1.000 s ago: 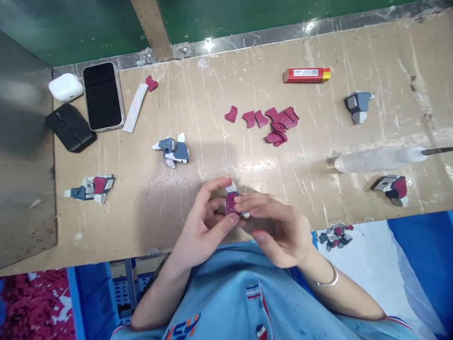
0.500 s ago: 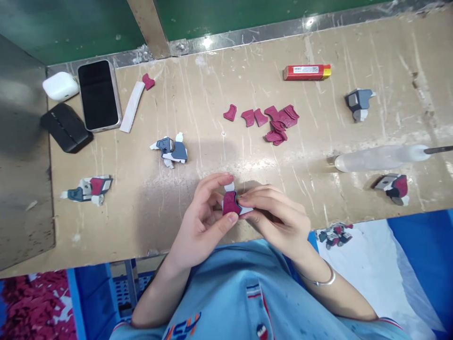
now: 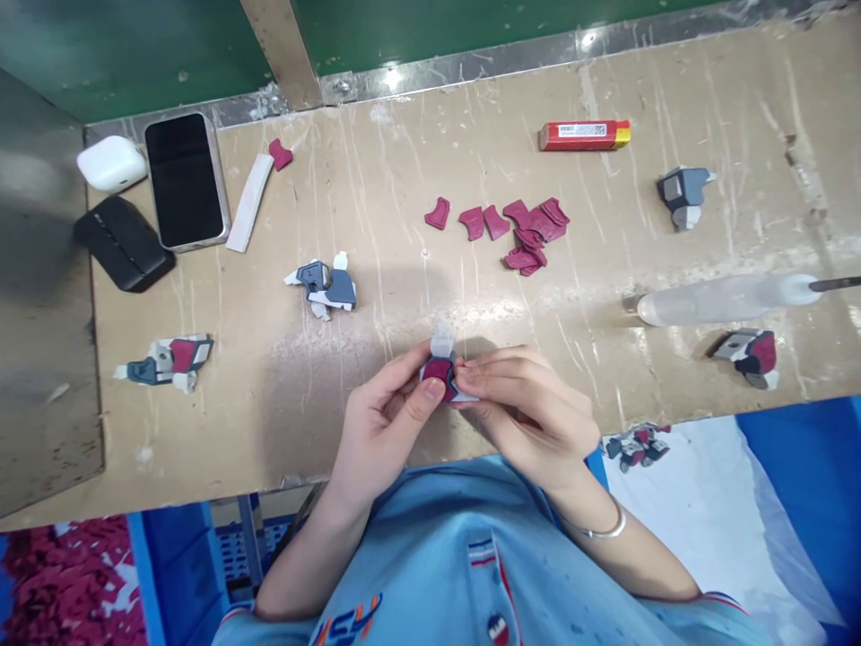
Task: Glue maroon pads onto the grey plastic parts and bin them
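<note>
Both hands hold one small plastic model part [image 3: 439, 370] with a dark red panel, grey-blue edges and a light grey tab pointing away from me. My left hand [image 3: 387, 417] is closed on its left side, the thumb pressing on the red panel. At the right side of the part, my right hand [image 3: 531, 408] pinches with its fingertips. Beyond the hands lies a loose group of dark red panels [image 3: 529, 238]. A grey-blue and white model part [image 3: 326, 285] rests to the left of them.
Further model parts [image 3: 168, 361] [image 3: 684, 196] [image 3: 752, 357] lie at both sides. At the left are a phone [image 3: 186, 181], a white case [image 3: 113, 163] and a black box [image 3: 126, 244]. A red tube [image 3: 584, 135] and a translucent bottle [image 3: 726, 300] lie right. Blue bins [image 3: 178, 574] stand below the edge.
The held part has turned slightly, its grey tab now showing more fully. My left index finger has come down behind the part, and the left thumb has shifted up over the red panel.
</note>
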The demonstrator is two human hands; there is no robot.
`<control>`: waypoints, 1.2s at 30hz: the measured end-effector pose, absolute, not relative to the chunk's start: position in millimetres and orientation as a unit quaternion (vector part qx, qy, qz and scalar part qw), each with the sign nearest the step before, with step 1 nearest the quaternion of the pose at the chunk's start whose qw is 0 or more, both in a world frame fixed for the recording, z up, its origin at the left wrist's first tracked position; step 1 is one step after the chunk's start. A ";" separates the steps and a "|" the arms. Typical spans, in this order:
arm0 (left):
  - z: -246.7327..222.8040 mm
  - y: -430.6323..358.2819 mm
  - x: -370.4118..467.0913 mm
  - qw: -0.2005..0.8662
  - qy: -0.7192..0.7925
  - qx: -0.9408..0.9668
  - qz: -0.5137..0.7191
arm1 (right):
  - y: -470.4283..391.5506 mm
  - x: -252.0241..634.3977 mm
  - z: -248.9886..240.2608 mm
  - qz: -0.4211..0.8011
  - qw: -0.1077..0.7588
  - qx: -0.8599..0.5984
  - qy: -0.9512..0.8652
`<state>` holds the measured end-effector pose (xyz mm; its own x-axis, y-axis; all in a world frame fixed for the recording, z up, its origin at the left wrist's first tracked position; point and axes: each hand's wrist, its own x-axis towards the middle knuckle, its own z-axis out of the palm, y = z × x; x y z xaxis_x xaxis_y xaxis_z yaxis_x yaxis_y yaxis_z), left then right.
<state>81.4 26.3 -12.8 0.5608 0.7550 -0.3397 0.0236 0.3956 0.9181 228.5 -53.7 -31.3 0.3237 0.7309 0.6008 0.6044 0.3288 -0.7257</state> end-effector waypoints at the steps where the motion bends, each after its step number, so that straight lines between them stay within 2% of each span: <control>1: -14.1 24.0 82.1 0.736 0.400 0.485 0.251 | -53.4 227.8 -32.0 0.048 0.573 -0.580 -0.577; 9: -22.7 14.7 95.6 0.798 0.378 0.365 0.294 | -55.2 222.3 -35.7 0.002 0.597 -0.585 -0.549; 11: -20.4 18.8 96.1 0.783 0.370 0.377 0.330 | -57.6 221.6 -36.4 0.047 0.608 -0.584 -0.536; 14: -14.6 24.8 91.8 0.716 0.346 0.462 0.393 | -60.9 220.4 -36.6 0.182 0.648 -0.577 -0.462; 18: -9.7 26.6 84.2 0.656 0.328 0.566 0.376 | -62.0 219.2 -33.1 0.267 0.655 -0.574 -0.414; 23: -11.5 24.8 82.0 0.672 0.303 0.563 0.373 | -60.0 215.9 -29.2 0.233 0.676 -0.572 -0.402; 30: -12.5 21.4 81.0 0.573 0.310 0.641 0.406 | -59.4 210.7 -31.9 0.217 0.672 -0.580 -0.407; 32: -11.2 23.2 81.1 0.586 0.321 0.630 0.396 | -59.3 213.4 -31.5 0.211 0.662 -0.580 -0.425; 36: -8.8 30.2 79.7 0.683 0.317 0.580 0.311 | -59.0 220.2 -28.1 0.187 0.652 -0.562 -0.473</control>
